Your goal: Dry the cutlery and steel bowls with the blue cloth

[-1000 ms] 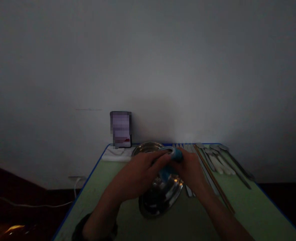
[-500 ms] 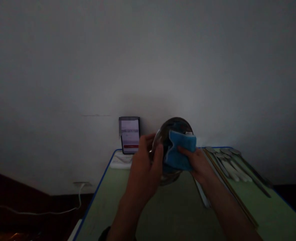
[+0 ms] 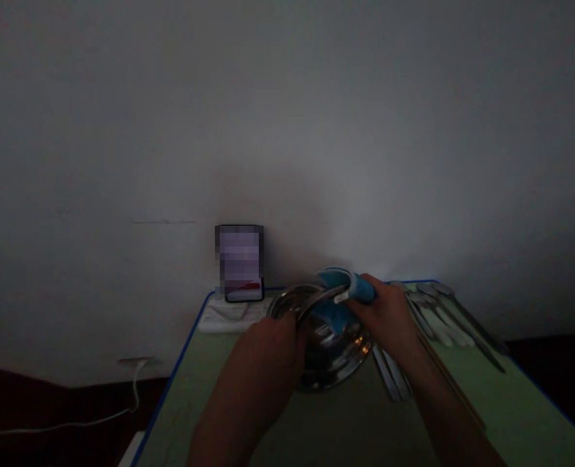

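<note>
A shiny round metal bowl (image 3: 335,355) is in front of me over the table, tilted. My left hand (image 3: 270,360) is closed on its near left rim, the fingers mostly hidden from me. A blue cloth (image 3: 363,288) is folded over the curved metal edge at the upper right. My right hand (image 3: 389,318) pinches that cloth against the edge. Whether the metal belongs to one bowl or to two overlapping pieces, I cannot tell.
Spoons and other cutlery (image 3: 443,314) lie at the right of the green table (image 3: 209,402), beside long chopsticks (image 3: 453,383). Metal handles (image 3: 392,376) show by the bowl. A phone (image 3: 241,263) leans on the wall (image 3: 287,130) above a white object (image 3: 224,316).
The metal bowl has been lowered and turned. My right hand has moved the cloth from its flat face to wrap over the edge. The view has shifted slightly.
</note>
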The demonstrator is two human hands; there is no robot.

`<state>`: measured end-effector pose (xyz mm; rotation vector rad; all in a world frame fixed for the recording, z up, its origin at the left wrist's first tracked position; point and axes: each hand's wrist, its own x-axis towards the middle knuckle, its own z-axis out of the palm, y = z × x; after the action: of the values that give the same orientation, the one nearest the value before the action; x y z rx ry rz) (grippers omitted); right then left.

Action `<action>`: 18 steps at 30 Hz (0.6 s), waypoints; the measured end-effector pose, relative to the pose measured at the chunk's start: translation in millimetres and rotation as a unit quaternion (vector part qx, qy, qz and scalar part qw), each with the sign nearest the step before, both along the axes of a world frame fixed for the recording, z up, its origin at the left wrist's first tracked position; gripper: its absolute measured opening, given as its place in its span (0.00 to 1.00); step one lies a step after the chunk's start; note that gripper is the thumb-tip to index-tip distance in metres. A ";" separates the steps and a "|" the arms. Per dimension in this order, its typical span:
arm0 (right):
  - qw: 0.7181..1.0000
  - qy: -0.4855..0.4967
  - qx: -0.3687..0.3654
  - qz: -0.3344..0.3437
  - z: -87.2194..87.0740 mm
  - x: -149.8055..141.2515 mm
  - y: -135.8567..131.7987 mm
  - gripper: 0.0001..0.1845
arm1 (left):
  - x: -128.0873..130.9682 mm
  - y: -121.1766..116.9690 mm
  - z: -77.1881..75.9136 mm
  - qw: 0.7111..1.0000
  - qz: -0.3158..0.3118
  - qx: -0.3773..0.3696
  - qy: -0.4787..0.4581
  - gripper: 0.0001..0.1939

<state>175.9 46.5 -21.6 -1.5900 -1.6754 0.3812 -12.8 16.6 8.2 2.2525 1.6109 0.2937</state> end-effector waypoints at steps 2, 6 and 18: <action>0.994 0.108 -0.001 -0.021 -4.9 -4.2 1.3 0.13 | -6.1 3.9 4.1 0.999 0.010 0.008 -0.051 0.19; 0.895 0.432 -0.099 0.043 -15.8 -19.3 2.9 0.20 | -13.4 11.9 7.3 0.988 0.082 0.031 -0.125 0.21; 0.966 0.152 -0.103 0.179 0.6 25.7 -4.0 0.09 | -6.2 0.9 8.6 0.993 0.028 -0.004 -0.111 0.18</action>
<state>201.7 42.5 -21.0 -1.2828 -1.7184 0.9622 -19.1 17.5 16.9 2.0866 1.5572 0.5309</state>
